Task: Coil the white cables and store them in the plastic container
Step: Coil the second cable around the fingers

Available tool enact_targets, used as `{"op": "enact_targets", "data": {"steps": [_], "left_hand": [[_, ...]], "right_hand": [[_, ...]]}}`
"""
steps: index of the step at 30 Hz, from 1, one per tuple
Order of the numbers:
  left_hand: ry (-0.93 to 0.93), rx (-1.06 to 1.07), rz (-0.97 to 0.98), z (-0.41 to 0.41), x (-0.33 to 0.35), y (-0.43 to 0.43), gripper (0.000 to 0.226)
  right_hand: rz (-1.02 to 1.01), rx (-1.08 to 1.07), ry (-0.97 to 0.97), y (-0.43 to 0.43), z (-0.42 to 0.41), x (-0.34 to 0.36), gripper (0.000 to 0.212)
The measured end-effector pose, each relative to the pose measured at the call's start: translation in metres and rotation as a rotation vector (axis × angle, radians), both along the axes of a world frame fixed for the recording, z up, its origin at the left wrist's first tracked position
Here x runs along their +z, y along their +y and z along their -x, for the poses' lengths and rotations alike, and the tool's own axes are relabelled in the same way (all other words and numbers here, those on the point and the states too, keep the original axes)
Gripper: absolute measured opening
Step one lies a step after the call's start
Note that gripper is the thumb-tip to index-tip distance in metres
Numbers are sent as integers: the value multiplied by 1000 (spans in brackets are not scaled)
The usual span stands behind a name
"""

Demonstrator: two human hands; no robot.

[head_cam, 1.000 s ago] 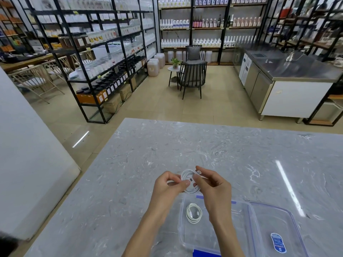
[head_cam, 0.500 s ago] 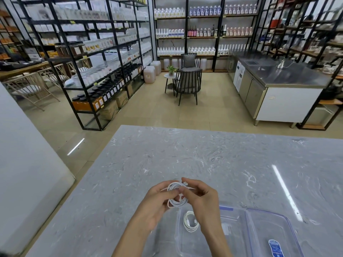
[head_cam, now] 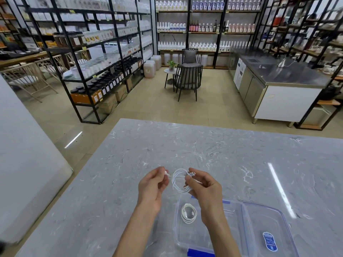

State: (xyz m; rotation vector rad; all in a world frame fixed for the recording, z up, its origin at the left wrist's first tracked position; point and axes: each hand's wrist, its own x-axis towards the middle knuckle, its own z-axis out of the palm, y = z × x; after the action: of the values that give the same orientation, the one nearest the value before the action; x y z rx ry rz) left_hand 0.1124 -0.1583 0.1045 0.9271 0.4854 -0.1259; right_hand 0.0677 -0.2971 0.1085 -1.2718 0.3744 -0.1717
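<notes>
Both hands hold one coiled white cable (head_cam: 178, 180) just above the marble table (head_cam: 204, 154). My left hand (head_cam: 152, 186) pinches one plug end at the coil's left side. My right hand (head_cam: 204, 186) pinches the other plug end and the loops at the coil's right side. Below the hands stands a clear plastic container (head_cam: 185, 243) with blue clips. A second coiled white cable (head_cam: 189, 213) lies flat inside it near its far left corner. My right forearm covers part of the container.
The container's clear lid (head_cam: 269, 230), with a blue sticker, lies on the table right beside the container. A white wall panel (head_cam: 27, 164) stands to the left of the table. Shelving racks, a chair and a steel counter stand far behind.
My hands have drawn slightly apart; the left hand now holds a plug end out to the side of the coil. The camera has tilted a little.
</notes>
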Motion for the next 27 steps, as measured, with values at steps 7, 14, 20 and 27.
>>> {"op": "enact_targets", "data": {"steps": [7,14,20,27], "left_hand": [[-350,56,-413,12,8,-3,11],[-182,-234,-475,28,3,-9,30],[-277,-285,-549,37,0,-6,12],[-251,-182,-580,32,-6,1,13]], "right_hand": [[-25,-11,-44,-2,-4,3,25],[48,-17,-98,2,-1,-6,31],[102,35,-62,6,0,-19,33],[99,144,-9,14,-2,-20,52]]}}
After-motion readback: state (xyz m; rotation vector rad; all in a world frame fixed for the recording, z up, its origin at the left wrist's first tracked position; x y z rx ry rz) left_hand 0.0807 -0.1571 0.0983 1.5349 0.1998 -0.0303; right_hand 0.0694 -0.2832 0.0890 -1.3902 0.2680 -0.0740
